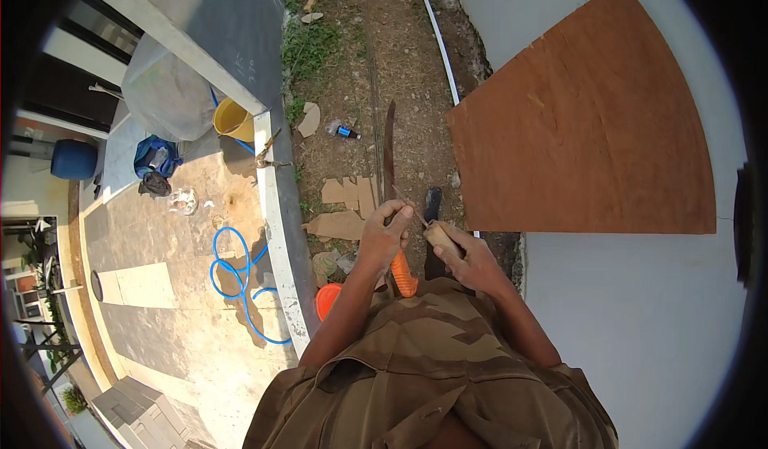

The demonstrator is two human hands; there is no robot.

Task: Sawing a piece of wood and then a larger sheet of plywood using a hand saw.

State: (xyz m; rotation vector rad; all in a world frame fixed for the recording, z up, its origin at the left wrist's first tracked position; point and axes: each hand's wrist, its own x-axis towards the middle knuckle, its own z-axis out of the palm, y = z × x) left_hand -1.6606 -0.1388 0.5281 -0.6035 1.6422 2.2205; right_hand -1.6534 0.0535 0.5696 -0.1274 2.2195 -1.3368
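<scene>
My right hand point(468, 258) is closed round the pale wooden handle point(442, 239) of a slim metal tool, maybe a file. Its thin dark shaft slants up and left past the fingertips of my left hand point(382, 237). My left thumb and fingers are pinched together at that shaft; whether they also touch the blade behind, I cannot tell. A long curved, rusty-brown blade point(390, 141) points away from me, its near part hidden by my left hand. An orange grip point(402, 274), seemingly the blade's handle, shows between my forearms, against my brown clothing.
A large brown wooden panel point(592, 129) leans on the white wall at right. Left of the dirt strip runs a low white-topped wall point(280, 249). Beyond it are a blue hose point(232, 289) and a yellow bucket point(233, 119). Cardboard pieces point(336, 225) and a bottle point(348, 133) lie ahead.
</scene>
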